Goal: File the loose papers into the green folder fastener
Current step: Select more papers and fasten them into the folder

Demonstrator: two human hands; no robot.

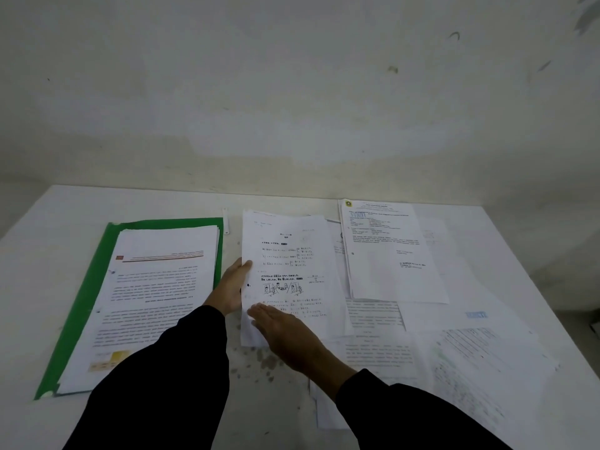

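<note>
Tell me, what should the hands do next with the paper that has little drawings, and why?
Probably lift the worksheet and carry it left onto the paper stack in the green folder. The left hand pinches its left edge, the right hand lies flat on its lower part, and the open folder lies right beside it.

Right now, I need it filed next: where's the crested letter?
Head view, far side, right of centre: the crested letter tops loose papers, right of the worksheet.
</note>
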